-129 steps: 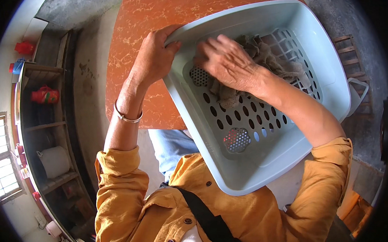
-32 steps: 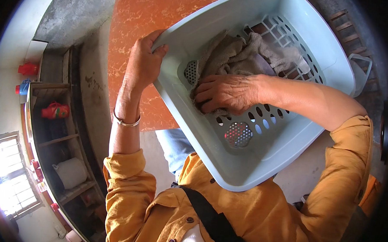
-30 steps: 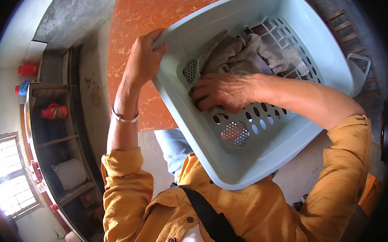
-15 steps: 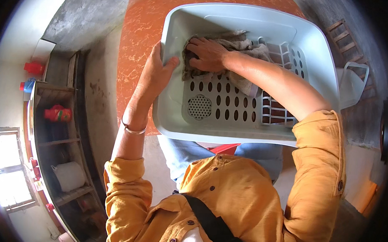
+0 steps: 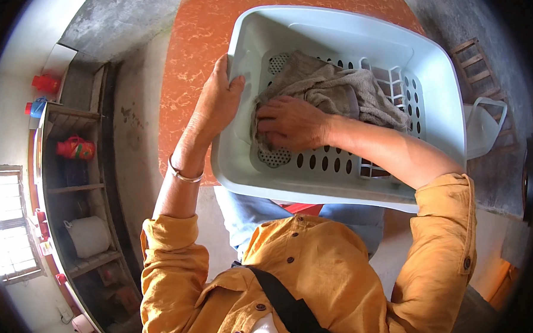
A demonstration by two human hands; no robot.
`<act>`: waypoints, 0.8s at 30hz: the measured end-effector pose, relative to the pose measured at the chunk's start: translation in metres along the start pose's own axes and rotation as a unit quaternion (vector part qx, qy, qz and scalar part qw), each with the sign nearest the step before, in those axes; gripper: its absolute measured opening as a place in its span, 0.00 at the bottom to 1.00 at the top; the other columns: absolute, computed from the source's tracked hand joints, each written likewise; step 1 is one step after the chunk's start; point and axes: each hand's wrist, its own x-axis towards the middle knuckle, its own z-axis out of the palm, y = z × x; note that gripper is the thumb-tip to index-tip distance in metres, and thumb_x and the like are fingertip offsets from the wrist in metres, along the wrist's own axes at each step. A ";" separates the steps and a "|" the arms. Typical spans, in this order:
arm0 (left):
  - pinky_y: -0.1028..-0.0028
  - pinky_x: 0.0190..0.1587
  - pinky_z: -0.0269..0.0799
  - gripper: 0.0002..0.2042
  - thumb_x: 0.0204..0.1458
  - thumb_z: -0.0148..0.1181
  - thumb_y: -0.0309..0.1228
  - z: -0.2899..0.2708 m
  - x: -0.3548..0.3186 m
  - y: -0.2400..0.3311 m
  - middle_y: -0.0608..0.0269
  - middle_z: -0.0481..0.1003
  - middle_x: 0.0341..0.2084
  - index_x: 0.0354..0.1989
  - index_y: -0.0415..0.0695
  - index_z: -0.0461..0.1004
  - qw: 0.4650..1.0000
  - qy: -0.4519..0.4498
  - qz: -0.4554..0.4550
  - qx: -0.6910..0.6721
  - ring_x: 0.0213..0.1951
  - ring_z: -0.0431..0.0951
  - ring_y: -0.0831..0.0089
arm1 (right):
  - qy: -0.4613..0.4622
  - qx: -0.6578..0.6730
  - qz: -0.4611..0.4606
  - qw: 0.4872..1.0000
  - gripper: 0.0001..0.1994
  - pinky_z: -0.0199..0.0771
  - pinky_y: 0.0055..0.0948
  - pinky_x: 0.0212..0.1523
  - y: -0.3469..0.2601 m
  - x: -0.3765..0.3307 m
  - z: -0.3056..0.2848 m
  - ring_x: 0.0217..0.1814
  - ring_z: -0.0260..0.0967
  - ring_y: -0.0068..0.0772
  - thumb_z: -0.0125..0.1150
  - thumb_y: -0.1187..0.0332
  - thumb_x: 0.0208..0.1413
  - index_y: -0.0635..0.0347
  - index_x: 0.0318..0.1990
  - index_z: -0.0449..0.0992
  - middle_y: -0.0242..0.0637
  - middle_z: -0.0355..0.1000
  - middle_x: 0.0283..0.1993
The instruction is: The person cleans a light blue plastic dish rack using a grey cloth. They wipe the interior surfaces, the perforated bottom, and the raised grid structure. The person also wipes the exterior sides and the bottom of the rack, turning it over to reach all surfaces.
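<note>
A pale blue-grey plastic basket (image 5: 331,190) with a perforated bottom lies across the near part of a reddish-brown marbled table (image 5: 185,115). My left hand (image 5: 217,102) grips its left wall, thumb over the rim and fingers along the outside. Inside, my right hand (image 5: 293,123) presses a crumpled grey-brown cloth (image 5: 332,86) against the bottom near the left wall. Its fingers are bent into the cloth, and the fingertips are partly hidden in the folds. The rest of the cloth spreads to the right over a white rack-like grid (image 5: 386,82) in the basket's bottom.
Beyond the basket's right side is a translucent handled container (image 5: 484,128), with a wooden ladder-like frame (image 5: 476,65) behind it. At left, a dark shelf unit (image 5: 78,188) holds a red jug (image 5: 76,148) and a white container (image 5: 88,236).
My right hand has moved the cloth nearer to me along the basket's left side, uncovering a far-left patch of holes. The cloth is more spread out. My left hand stays on the rim.
</note>
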 end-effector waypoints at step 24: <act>0.58 0.50 0.67 0.22 0.55 0.48 0.28 -0.004 0.000 -0.002 0.35 0.70 0.46 0.58 0.32 0.56 1.000 -0.006 0.005 0.009 0.49 0.71 0.45 | 0.005 0.016 -0.064 0.998 0.11 0.62 0.40 0.54 0.000 0.006 -0.008 0.50 0.64 0.41 0.55 0.63 0.48 0.58 0.36 0.74 0.38 0.69 0.45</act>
